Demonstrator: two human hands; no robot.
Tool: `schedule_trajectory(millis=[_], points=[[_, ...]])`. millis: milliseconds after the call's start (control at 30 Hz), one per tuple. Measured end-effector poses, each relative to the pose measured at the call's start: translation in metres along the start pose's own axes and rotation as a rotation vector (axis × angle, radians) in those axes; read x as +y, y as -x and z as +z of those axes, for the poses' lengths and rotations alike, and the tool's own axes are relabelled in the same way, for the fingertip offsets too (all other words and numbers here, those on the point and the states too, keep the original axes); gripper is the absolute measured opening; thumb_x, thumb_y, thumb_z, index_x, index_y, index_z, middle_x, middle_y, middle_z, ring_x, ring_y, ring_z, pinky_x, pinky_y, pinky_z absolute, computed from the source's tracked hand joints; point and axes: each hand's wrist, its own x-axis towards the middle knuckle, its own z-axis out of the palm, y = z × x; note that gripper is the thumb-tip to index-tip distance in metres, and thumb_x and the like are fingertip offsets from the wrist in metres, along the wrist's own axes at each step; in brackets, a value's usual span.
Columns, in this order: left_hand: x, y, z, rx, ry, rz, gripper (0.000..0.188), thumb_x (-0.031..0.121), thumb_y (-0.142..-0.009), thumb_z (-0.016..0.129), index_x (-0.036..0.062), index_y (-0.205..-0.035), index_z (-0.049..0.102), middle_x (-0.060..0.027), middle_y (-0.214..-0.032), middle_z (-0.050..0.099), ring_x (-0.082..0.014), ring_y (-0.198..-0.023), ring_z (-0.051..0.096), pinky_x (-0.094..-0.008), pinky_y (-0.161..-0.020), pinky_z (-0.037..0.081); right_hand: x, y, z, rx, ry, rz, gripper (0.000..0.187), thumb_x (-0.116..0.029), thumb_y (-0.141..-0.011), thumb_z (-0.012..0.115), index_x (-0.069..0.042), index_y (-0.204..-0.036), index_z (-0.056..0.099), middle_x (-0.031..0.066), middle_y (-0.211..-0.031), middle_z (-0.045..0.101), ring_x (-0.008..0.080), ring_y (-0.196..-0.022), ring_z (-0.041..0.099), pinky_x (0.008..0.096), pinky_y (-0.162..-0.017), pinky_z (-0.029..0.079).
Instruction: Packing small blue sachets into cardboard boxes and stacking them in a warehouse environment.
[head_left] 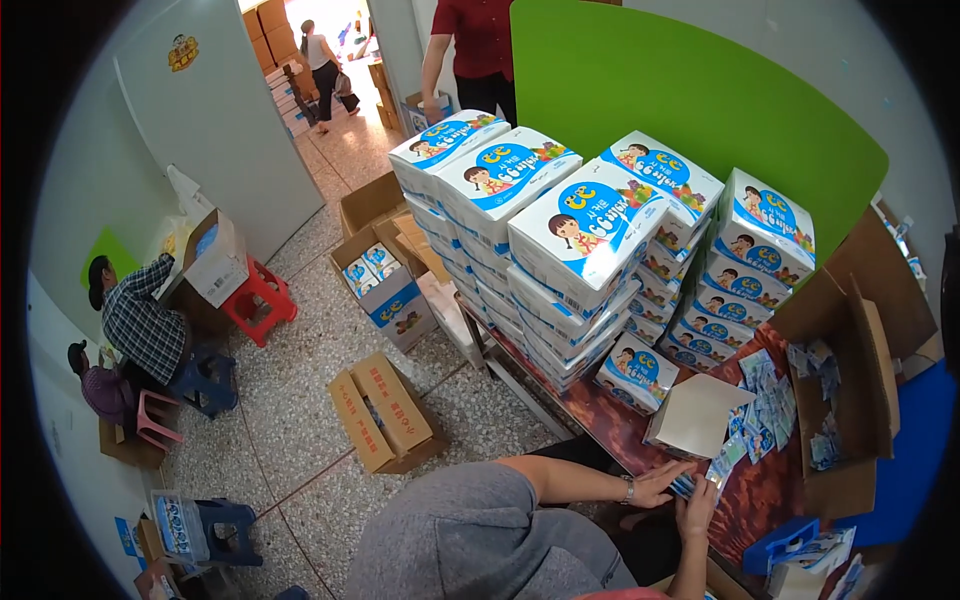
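Large yellow rounded letters, with white lettering below on a blue field, were printed on the tops of the white-and-blue boxes (590,225) stacked on the counter (745,505); similar lettering was borne by their sides. A matching label was carried by a lone box (636,372) on the near side of the stacks. Bold orange-red characters were printed along the flaps of a brown carton (388,415) on the floor, to the left. Print on the loose packets (768,400) at right was too small to be read.
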Motion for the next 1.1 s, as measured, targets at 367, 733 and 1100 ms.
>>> schedule_trajectory(millis=[367, 733, 1100], points=[[-0.027, -0.001, 0.004, 0.075, -0.128, 0.182, 0.057, 0.013, -0.081, 0.073, 0.0063, -0.131, 0.047, -0.0163, -0.116, 0.052, -0.0374, -0.111, 0.052, -0.0455, -0.096, 0.043, -0.019, -0.008, -0.005, -0.074, 0.046, 0.007, 0.056, -0.003, -0.070, 0.076, -0.003, -0.120, 0.050, 0.0206, -0.115, 0.053, 0.0441, -0.105, 0.054, 0.0491, -0.089, 0.047], [-0.031, -0.002, -0.006, 0.112, -0.120, 0.124, 0.056, 0.010, -0.076, 0.077, 0.0100, -0.122, 0.046, -0.0172, -0.108, 0.062, -0.0402, -0.104, 0.061, -0.0482, -0.083, 0.049, -0.008, -0.014, 0.011, -0.079, -0.053, -0.136, 0.034, -0.004, -0.078, 0.070, 0.001, -0.108, 0.053, 0.0255, -0.102, 0.055, 0.0481, -0.097, 0.053, 0.0515, -0.084, 0.044], [-0.039, 0.007, -0.011, 0.135, -0.043, 0.219, 0.042, 0.012, -0.077, 0.077, 0.0076, -0.112, 0.056, -0.0148, -0.102, 0.063, -0.0385, -0.098, 0.063, -0.0461, -0.082, 0.051, -0.007, -0.005, 0.017, -0.060, -0.046, -0.140, 0.035, -0.004, -0.079, 0.069, 0.001, -0.110, 0.052, 0.0249, -0.103, 0.054, 0.0472, -0.098, 0.051, 0.0523, -0.086, 0.042]])
